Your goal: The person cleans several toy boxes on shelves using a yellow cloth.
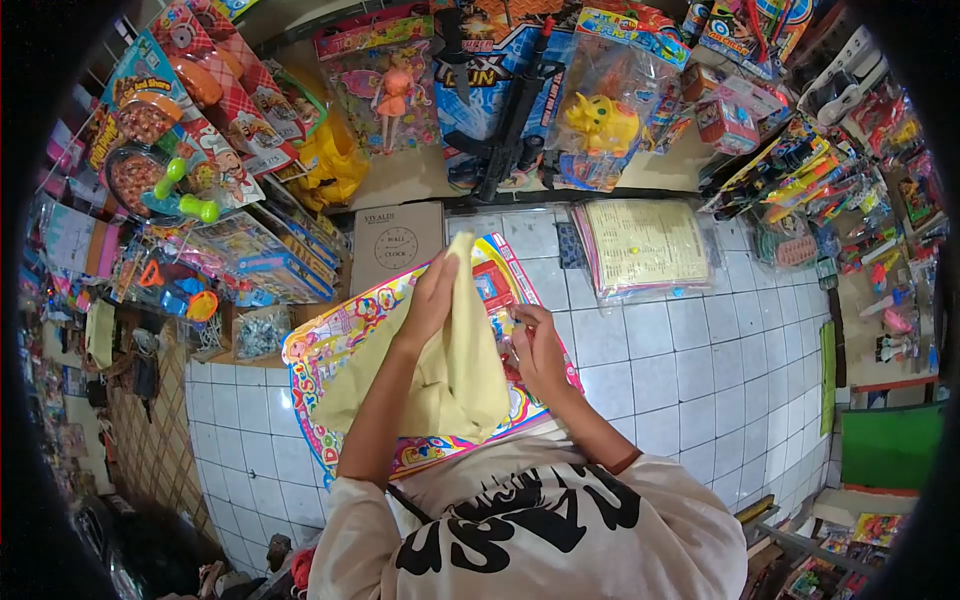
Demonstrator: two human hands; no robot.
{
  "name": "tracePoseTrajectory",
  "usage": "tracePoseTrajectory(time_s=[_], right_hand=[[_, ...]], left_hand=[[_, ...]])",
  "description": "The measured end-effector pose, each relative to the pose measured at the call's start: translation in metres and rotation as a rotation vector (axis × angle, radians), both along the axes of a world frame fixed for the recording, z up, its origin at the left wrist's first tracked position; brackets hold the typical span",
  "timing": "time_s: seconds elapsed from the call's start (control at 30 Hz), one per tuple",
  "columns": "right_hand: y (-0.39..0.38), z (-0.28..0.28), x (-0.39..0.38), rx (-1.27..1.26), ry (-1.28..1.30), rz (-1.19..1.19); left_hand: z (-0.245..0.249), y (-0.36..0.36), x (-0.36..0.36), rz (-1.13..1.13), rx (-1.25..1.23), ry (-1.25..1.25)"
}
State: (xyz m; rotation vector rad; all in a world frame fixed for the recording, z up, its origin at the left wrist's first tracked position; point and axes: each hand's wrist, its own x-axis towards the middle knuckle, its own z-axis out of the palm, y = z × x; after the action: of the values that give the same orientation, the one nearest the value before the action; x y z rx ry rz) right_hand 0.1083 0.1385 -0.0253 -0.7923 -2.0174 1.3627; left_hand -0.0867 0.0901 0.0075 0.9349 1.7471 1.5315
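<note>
A pale yellow cloth [470, 370] is bunched and draped over a colourful toy set on a printed card [315, 350]. My left hand [433, 300] is closed on the cloth's upper part, which rises to a folded peak at the fingertips. Lower down, the cloth spreads across the card's middle and left side. To the right of the cloth, my right hand [538, 350] is over the card's right side, with its fingers curled and the fingertips by the red toy pieces [492, 285]. Whatever those fingers pinch is too small to make out.
Beyond the card lies a brown wall clock box [397, 240]. Plastic-wrapped printed sheets [645, 245] rest on the tiled floor [670, 370]. A packaged toy gun [510, 110], a doll [393, 95] and a yellow toy [600, 120] stand along the back ledge; stocked shelves flank both sides.
</note>
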Motion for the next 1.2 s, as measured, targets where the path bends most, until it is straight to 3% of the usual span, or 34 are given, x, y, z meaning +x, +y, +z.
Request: tracePoseTrajectory(time_s=[0.07, 0.13, 0.2, 0.23, 0.33, 0.5, 0.9, 1.03, 1.13, 1.2], right_hand=[[-0.002, -0.003, -0.002, -0.105, 0.119, -0.019], [-0.002, -0.014, -0.003, -0.057, 0.195, -0.012], [0.000, -0.017, -0.002, 0.103, 0.169, -0.077], [0.001, -0.019, 0.000, 0.182, 0.152, -0.112], [0.000, -0.028, 0.002, 0.032, 0.310, -0.195], [0.002, -0.039, -0.001, -0.131, 0.472, -0.233], [0.002, -0.045, 0.001, -0.171, 0.395, -0.199], [0.004, -0.049, 0.002, -0.185, 0.391, -0.189], [0.003, -0.047, -0.002, -0.134, 0.385, -0.159], [0.003, -0.039, -0.001, -0.128, 0.356, -0.162]], left_hand=[[-0.009, 0.028, -0.001, -0.017, 0.007, 0.583], [-0.026, 0.044, 0.010, -0.107, -0.126, 0.859], [-0.049, 0.050, 0.020, -0.348, -0.357, 1.166], [-0.053, 0.052, 0.027, -0.275, -0.327, 1.083], [-0.052, 0.047, 0.022, -0.384, -0.180, 1.204], [-0.051, 0.031, 0.029, -0.512, -0.051, 1.107], [-0.022, -0.025, 0.031, -0.707, -0.039, 1.021], [-0.020, -0.054, 0.026, -0.563, 0.086, 0.983], [-0.010, -0.070, 0.014, -0.573, -0.100, 0.846], [-0.015, -0.082, 0.008, -0.333, -0.091, 0.791]])
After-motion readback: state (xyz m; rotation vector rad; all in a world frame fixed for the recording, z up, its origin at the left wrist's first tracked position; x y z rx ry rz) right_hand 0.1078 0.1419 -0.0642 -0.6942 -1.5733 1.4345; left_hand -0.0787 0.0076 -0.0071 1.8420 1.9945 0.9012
